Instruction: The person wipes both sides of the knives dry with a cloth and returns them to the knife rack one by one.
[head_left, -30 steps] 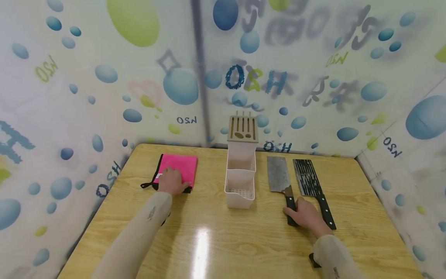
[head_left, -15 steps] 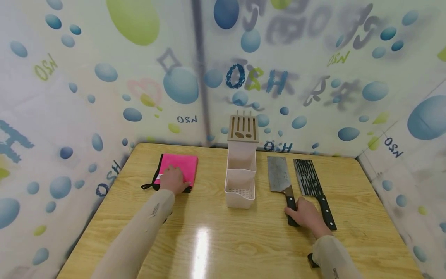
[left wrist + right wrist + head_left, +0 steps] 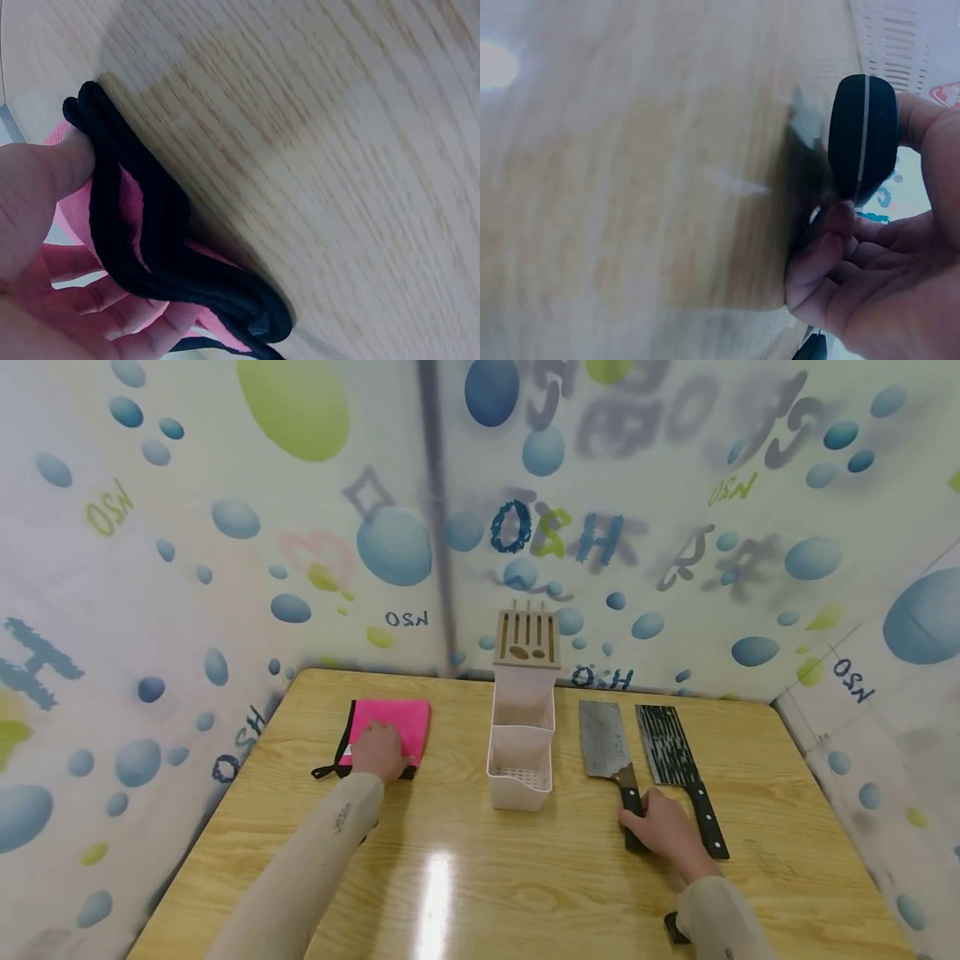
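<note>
Cleaver (image 3: 602, 739) on tabletop (image 3: 487, 877), right of the rack (image 3: 517, 793); right hand (image 3: 663, 827) has its grip closed round the handle (image 3: 862, 139), which faces the person, presumably for easy reach; left hand (image 3: 378, 752) has its grip closed on pink cloth (image 3: 408, 718), edge bunched; patterned knife (image 3: 666, 745) beside cleaver.

Looks bright; glares white on the glossy yellow wood-grain table (image 3: 540, 877), near side; blurs in right wrist view.

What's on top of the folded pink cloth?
The left hand lies on the folded pink cloth, gripping its near, black-trimmed edge. The part of the cloth under the hand is covered.
</note>
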`<action>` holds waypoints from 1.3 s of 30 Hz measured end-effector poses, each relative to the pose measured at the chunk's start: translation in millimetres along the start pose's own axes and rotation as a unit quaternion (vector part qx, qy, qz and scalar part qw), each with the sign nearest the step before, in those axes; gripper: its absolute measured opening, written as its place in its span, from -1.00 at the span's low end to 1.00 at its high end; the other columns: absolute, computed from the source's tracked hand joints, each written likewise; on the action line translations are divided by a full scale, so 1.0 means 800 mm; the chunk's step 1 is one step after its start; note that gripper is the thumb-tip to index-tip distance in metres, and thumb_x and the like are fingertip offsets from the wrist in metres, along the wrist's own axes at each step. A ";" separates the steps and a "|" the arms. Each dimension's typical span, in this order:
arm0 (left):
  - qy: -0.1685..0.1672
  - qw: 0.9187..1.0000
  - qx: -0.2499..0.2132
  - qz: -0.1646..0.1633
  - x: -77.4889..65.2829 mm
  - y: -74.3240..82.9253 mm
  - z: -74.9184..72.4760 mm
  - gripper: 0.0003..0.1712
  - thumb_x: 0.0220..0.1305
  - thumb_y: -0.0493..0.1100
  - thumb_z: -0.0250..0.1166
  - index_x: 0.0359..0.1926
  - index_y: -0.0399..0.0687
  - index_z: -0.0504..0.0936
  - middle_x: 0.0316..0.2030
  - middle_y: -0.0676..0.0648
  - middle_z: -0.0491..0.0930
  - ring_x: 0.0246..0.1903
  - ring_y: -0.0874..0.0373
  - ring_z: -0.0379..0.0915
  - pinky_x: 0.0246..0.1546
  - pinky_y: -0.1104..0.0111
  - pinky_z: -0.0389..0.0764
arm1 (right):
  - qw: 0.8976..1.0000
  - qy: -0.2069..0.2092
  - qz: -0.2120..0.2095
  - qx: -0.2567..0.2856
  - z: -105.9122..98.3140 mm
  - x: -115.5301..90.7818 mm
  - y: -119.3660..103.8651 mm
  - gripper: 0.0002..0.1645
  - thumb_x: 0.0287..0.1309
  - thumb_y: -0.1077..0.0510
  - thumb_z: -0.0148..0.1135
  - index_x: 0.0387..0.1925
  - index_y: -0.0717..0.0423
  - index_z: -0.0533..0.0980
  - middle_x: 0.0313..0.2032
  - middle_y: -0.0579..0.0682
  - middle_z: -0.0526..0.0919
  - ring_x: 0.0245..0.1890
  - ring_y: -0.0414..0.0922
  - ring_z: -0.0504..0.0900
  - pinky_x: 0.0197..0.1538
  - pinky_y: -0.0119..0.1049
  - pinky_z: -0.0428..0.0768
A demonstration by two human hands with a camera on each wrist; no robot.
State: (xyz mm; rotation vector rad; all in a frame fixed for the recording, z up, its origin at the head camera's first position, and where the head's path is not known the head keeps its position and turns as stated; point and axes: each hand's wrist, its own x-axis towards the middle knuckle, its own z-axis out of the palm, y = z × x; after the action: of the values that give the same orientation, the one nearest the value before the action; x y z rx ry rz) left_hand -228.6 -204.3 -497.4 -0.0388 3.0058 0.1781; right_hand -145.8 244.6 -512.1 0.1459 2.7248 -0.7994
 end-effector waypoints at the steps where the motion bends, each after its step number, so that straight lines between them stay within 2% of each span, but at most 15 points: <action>1: 0.001 1.000 0.003 0.000 -0.001 0.001 0.000 -0.45 0.25 0.13 0.49 -0.26 -0.29 0.53 -0.21 -0.33 0.52 -0.22 -0.22 0.56 -0.25 -0.08 0.73 | 1.000 -0.001 -0.002 0.007 -0.001 0.000 0.001 -0.57 0.29 -0.04 0.27 -0.28 0.28 0.41 -0.47 0.06 0.48 -0.49 -0.08 0.45 -0.47 -0.28 0.42; 7: 0.008 1.000 0.009 -0.002 -0.005 0.004 0.004 -0.45 0.26 0.12 0.49 -0.23 -0.31 0.55 -0.22 -0.33 0.54 -0.24 -0.23 0.59 -0.30 -0.06 0.75 | 0.999 -0.001 0.002 0.054 -0.006 0.003 0.008 -0.65 0.21 -0.02 0.27 -0.41 0.22 0.50 -0.52 0.01 0.51 -0.53 -0.09 0.43 -0.48 -0.30 0.40; 13: 0.018 1.000 0.014 0.005 -0.007 0.009 0.007 -0.46 0.25 0.08 0.50 -0.20 -0.36 0.58 -0.26 -0.35 0.56 -0.27 -0.25 0.61 -0.34 -0.05 0.75 | 0.996 0.007 0.007 0.094 -0.007 0.000 0.005 -0.65 0.18 0.01 0.29 -0.43 0.26 0.53 -0.49 0.03 0.56 -0.49 -0.10 0.45 -0.46 -0.30 0.43; 15: 0.020 1.000 0.013 0.005 -0.007 0.010 0.008 -0.48 0.25 0.07 0.51 -0.22 -0.35 0.58 -0.28 -0.34 0.55 -0.29 -0.25 0.61 -0.35 -0.06 0.75 | 0.992 0.006 0.011 0.122 -0.005 -0.002 0.002 -0.67 0.19 0.04 0.30 -0.41 0.28 0.53 -0.49 0.03 0.60 -0.51 -0.10 0.52 -0.46 -0.31 0.49; 17: 0.019 1.000 0.011 0.004 -0.008 0.012 0.007 -0.51 0.26 0.05 0.50 -0.24 -0.33 0.58 -0.31 -0.33 0.55 -0.31 -0.24 0.61 -0.37 -0.06 0.74 | 0.986 0.001 0.019 0.166 -0.004 -0.005 -0.001 -0.68 0.23 0.07 0.29 -0.36 0.32 0.55 -0.51 0.05 0.66 -0.53 -0.09 0.59 -0.41 -0.33 0.55; 21: 0.018 1.000 0.015 0.002 -0.011 0.014 0.006 -0.57 0.29 0.00 0.48 -0.24 -0.31 0.58 -0.33 -0.31 0.56 -0.34 -0.22 0.63 -0.43 -0.05 0.74 | 0.963 0.007 0.027 0.268 0.000 -0.006 -0.005 -0.70 0.36 0.15 0.20 -0.18 0.40 0.51 -0.52 0.07 0.73 -0.56 -0.06 0.72 -0.35 -0.34 0.67; 24: 0.019 1.000 0.023 0.004 -0.013 0.014 0.005 -0.62 0.32 -0.04 0.45 -0.23 -0.31 0.59 -0.33 -0.31 0.57 -0.34 -0.23 0.64 -0.45 -0.05 0.74 | 0.943 0.032 0.029 0.330 0.000 -0.006 -0.009 -0.72 0.42 0.21 0.18 -0.08 0.42 0.41 -0.49 0.08 0.74 -0.54 -0.06 0.73 -0.37 -0.26 0.75; 28: 0.018 0.999 0.026 0.007 -0.014 0.015 0.004 -0.66 0.36 -0.07 0.41 -0.22 -0.32 0.59 -0.32 -0.33 0.58 -0.33 -0.25 0.65 -0.45 -0.08 0.74 | 0.922 0.061 0.037 0.380 -0.003 -0.007 -0.014 -0.66 0.44 0.22 0.18 0.04 0.38 0.31 -0.43 0.11 0.74 -0.54 -0.07 0.72 -0.37 -0.19 0.78; 32: 0.030 0.999 0.010 0.012 -0.018 0.015 0.005 -0.70 0.37 -0.11 0.39 -0.26 -0.32 0.58 -0.34 -0.33 0.58 -0.33 -0.25 0.64 -0.42 -0.08 0.73 | 0.910 0.080 0.042 0.406 -0.005 -0.008 -0.016 -0.66 0.52 0.17 0.12 0.08 0.33 0.27 -0.38 0.13 0.72 -0.53 -0.13 0.68 -0.38 -0.17 0.79; 39: 0.054 0.998 0.000 0.019 -0.026 0.014 0.015 -0.75 0.32 -0.19 0.40 -0.32 -0.29 0.54 -0.40 -0.30 0.55 -0.36 -0.22 0.60 -0.42 -0.05 0.71 | 0.905 0.096 0.053 0.411 -0.005 -0.012 -0.017 -0.60 0.62 0.04 -0.05 0.10 0.36 0.32 -0.30 0.11 0.71 -0.46 -0.16 0.68 -0.33 -0.26 0.79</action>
State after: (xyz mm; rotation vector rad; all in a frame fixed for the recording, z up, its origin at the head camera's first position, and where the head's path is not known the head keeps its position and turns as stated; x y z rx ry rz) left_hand -206.8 -191.5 -505.5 0.0091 3.1167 0.1852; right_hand -140.2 235.3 -498.6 0.5629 2.3173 -1.9279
